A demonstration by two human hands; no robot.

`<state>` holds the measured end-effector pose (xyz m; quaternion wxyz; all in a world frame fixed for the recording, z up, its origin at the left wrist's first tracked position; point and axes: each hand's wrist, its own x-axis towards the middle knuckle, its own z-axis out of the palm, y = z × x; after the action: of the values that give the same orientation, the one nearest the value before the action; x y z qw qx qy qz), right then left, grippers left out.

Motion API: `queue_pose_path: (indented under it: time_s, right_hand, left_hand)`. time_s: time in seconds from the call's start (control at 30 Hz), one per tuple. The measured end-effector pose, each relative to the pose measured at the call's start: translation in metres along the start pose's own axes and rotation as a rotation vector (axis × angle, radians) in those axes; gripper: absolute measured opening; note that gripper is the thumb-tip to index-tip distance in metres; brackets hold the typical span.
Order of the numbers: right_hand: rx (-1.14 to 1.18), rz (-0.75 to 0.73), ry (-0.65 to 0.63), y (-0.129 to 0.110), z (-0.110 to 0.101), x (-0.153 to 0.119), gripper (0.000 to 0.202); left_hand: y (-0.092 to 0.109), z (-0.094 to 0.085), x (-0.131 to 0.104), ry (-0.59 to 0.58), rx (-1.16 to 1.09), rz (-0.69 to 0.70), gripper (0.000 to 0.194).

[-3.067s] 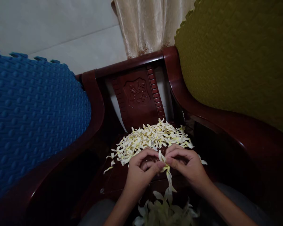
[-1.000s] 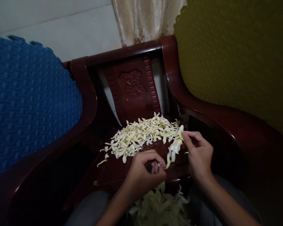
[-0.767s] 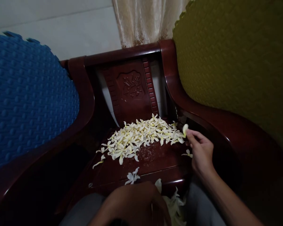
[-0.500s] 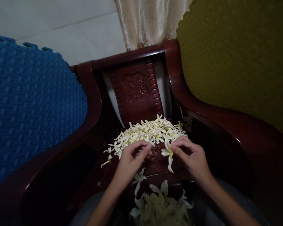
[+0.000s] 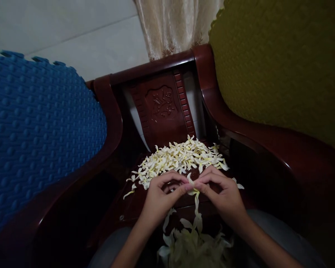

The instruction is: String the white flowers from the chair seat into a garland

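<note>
A flower (image 5: 195,192) is held up over the front of the seat (image 5: 136,214). It is pinched at the fingertips by the left hand (image 5: 163,191) and the right hand (image 5: 225,190), which are brought almost together, each with its thumb closed against a finger. A light grip from two sides is probably used because the petals look thin and soft; the lower part is allowed to hang.

The pile (image 5: 178,156) is spread behind the hands, below the carved panel (image 5: 163,102) — within easy reach, it seems, with the front of the seat used for handling. A bunch (image 5: 194,245) is gathered low between the legs (image 5: 108,247), close to the body. Beyond the armrests (image 5: 257,137), a blue mat (image 5: 44,130) and an olive mat (image 5: 281,67) are stood up; why they are put there cannot be told.

The pinched part of the flower is covered by the fingertips, and where its hanging end stops and the bunch begins is hard to make out. Something pale is glimpsed under the left fingers — whether it is held cannot be told. A stray bloom (image 5: 238,184) is partly hidden by the right hand. The bunch is dim and cut off below, so its support is not seen.
</note>
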<state>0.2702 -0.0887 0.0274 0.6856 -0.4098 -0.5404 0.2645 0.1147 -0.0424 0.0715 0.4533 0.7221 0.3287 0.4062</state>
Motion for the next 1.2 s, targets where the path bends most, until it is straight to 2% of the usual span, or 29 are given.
queue_pose_path:
  time_s: [0.23,1.2]
  right_hand:
    - [-0.002,0.001,-0.007,0.0016,-0.0023,0.0001,0.013]
    - [-0.044,-0.035,0.031,0.0021,-0.0012,-0.0007,0.009]
  left_hand:
    - [0.0032,0.0011,0.0006,-0.020,0.069,0.061,0.009]
    - [0.0004,0.0037,-0.0020,-0.018,0.077,0.014,0.013]
